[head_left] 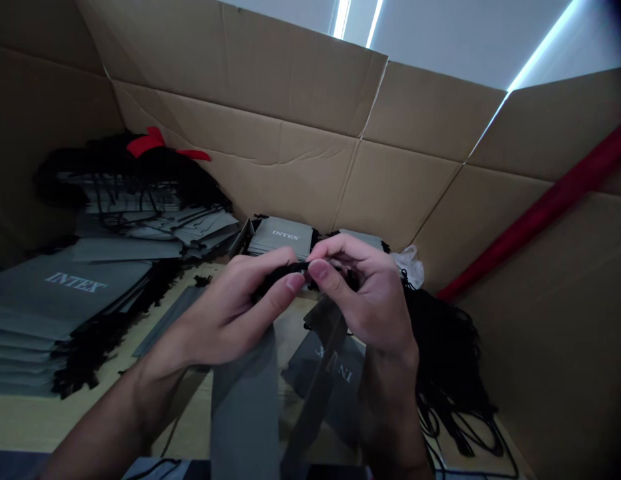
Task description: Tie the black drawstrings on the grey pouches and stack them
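My left hand [235, 307] and my right hand [370, 300] meet at mid-frame, both pinched on a short black cord [290, 270] at the top edge of a grey paper bag [245, 393]. The bag hangs below my hands, its mouth towards me. A second grey bag panel printed INTEX [335, 370] shows under my right hand, upside down. Fingers of both hands are curled and pressed together on the cord.
A stack of flat grey INTEX bags [55, 300] lies at the left. More bags with black cords and a red ribbon [150, 141] pile behind it. Another stack [283, 237] stands at the back. Loose black cords [450, 360] lie at the right. Cardboard walls [300, 100] surround everything.
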Action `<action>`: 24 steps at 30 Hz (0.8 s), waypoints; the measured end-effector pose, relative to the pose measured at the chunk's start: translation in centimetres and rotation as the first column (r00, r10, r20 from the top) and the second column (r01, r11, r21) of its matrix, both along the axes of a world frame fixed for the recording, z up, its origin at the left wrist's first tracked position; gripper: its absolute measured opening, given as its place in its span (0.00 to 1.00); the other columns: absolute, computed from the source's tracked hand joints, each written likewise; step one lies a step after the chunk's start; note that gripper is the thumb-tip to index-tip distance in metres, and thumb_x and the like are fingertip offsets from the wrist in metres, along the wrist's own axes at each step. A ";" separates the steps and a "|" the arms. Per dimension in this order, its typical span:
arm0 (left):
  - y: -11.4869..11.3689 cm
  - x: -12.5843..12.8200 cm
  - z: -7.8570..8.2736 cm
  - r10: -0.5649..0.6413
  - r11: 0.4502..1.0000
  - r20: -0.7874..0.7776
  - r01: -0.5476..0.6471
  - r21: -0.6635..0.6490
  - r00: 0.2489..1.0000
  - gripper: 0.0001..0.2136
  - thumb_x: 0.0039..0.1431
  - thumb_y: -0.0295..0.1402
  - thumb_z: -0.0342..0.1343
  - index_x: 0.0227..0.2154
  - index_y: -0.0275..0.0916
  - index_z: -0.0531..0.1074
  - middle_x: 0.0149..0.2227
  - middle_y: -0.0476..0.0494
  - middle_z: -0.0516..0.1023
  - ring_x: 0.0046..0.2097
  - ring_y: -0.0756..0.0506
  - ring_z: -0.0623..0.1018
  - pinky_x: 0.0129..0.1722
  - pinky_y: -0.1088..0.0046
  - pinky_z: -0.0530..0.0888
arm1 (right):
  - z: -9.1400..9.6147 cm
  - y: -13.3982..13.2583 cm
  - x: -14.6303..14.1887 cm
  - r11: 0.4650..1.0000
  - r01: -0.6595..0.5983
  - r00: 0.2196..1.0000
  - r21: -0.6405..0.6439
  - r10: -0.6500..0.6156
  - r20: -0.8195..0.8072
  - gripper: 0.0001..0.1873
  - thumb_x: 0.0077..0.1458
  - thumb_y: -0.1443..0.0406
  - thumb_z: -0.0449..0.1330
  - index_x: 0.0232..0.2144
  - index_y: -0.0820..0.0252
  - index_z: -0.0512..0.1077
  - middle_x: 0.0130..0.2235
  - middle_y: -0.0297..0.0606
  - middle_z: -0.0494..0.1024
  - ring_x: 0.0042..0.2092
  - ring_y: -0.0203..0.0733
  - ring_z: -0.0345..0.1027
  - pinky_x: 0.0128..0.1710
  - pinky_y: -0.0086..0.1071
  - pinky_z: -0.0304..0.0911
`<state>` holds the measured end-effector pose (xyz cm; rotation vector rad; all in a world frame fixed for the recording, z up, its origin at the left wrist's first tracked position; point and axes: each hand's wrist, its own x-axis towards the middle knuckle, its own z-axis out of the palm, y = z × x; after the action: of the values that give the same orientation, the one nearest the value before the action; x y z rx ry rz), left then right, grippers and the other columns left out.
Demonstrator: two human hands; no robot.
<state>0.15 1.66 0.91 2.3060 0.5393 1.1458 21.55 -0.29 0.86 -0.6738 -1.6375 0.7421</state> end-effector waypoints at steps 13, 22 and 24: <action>0.0 0.9 -0.7 0.097 0.925 -0.155 -0.031 0.379 0.983 0.10 0.74 0.23 0.46 0.37 0.42 0.66 0.23 0.59 0.62 0.22 0.51 0.62 0.25 0.67 0.60 | 0.0 -1.0 -0.5 0.991 0.119 0.988 0.067 -0.125 0.095 0.08 0.69 0.63 0.73 0.38 0.57 0.78 0.35 0.31 0.78 0.33 0.34 0.66 0.35 0.29 0.65; 0.0 0.5 -0.7 0.102 0.938 -0.053 -0.078 0.337 0.993 0.12 0.76 0.23 0.49 0.34 0.42 0.61 0.25 0.58 0.59 0.23 0.53 0.61 0.24 0.72 0.59 | 0.2 -0.7 -0.5 0.999 0.000 0.999 -0.036 0.001 0.047 0.09 0.65 0.66 0.76 0.43 0.56 0.79 0.38 0.30 0.80 0.38 0.35 0.74 0.37 0.27 0.68; 0.0 0.5 -0.8 0.118 0.937 -0.034 -0.099 0.335 0.992 0.13 0.76 0.23 0.50 0.33 0.43 0.60 0.25 0.58 0.58 0.23 0.54 0.60 0.24 0.72 0.57 | 0.2 -0.6 -0.4 1.000 0.003 0.999 -0.010 -0.002 0.054 0.08 0.65 0.68 0.75 0.41 0.56 0.79 0.37 0.29 0.79 0.37 0.33 0.73 0.37 0.26 0.68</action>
<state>0.62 1.67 0.14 2.6295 0.5318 1.3161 21.19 -0.91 1.06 -0.7083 -1.6826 0.7365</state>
